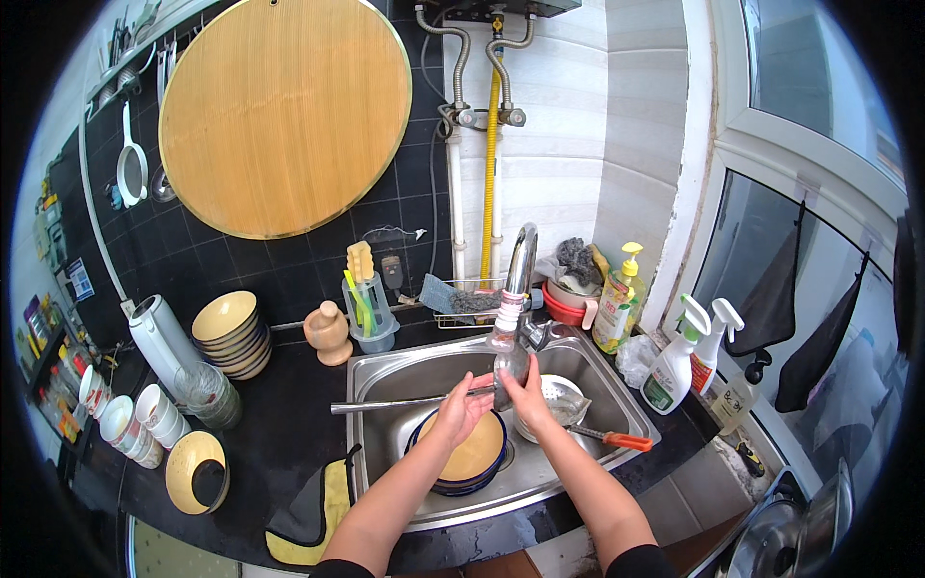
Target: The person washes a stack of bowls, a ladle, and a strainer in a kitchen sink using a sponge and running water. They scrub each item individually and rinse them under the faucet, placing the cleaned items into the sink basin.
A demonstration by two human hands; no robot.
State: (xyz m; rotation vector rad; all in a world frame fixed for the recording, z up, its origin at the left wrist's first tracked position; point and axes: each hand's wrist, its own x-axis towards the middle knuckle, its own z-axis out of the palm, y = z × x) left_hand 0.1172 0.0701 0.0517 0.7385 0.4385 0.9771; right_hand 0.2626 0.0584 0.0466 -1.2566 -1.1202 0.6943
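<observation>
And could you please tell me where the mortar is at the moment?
In the head view, the mortar stands on the black counter left of the sink, between the stacked bowls and the clear utensil holder.

We see a silver tap (524, 255), a cream bowl (480, 451) rimmed dark blue, a yellow-and-grey cloth (334, 503) near left, an orange handle (628, 441) at right, a yellow hose (491, 159) against far white tiles (559, 144), and black tiles (376, 209) with thin grey lines far left.

Black countertop (279, 414); on it stacked bowls (231, 337); wooden vessel (329, 339); cups (162, 414).
</observation>
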